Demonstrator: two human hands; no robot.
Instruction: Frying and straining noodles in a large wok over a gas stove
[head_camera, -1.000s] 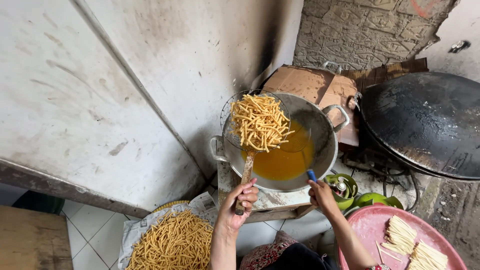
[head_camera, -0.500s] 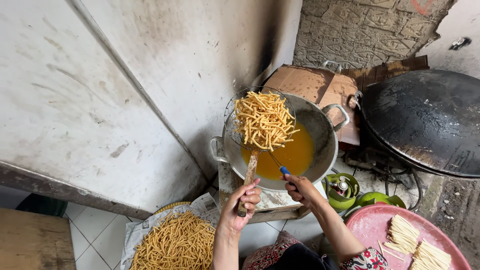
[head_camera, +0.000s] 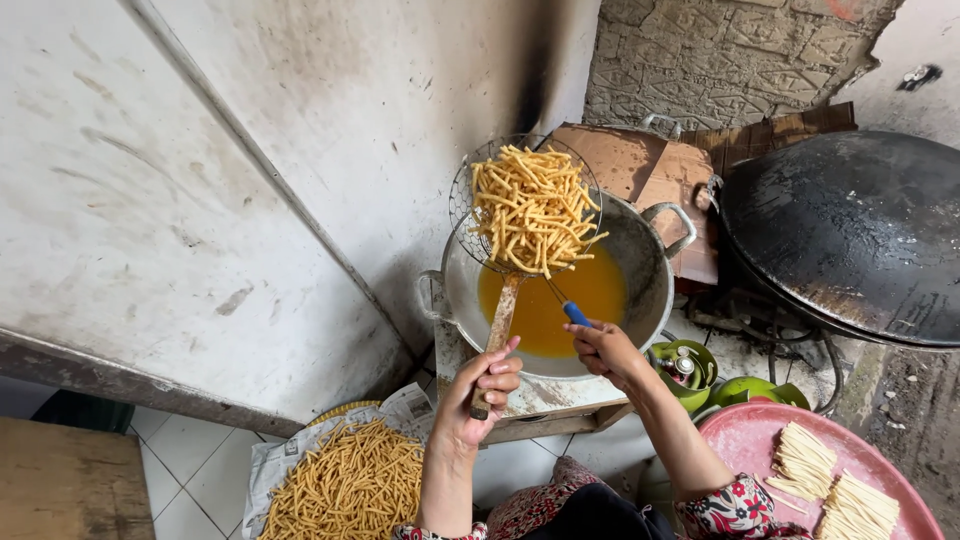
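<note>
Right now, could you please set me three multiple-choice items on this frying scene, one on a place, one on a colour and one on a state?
1. Where is the wire skimmer loaded with fried sticks?
A. Raised over the wok of oil
B. Flat on the red tray
C. On the tiled floor

2. What colour is the grip of the thin tool in the right hand?
A. Red
B. Blue
C. Yellow

3. How does the left hand stand?
A. Open and empty
B. Resting on the wall
C. Closed round the skimmer's wooden handle

Answers:
1 A, the basket hangs above the orange oil.
2 B, a blue grip shows above the fingers.
3 C, the fingers wrap the handle's lower end.
</note>
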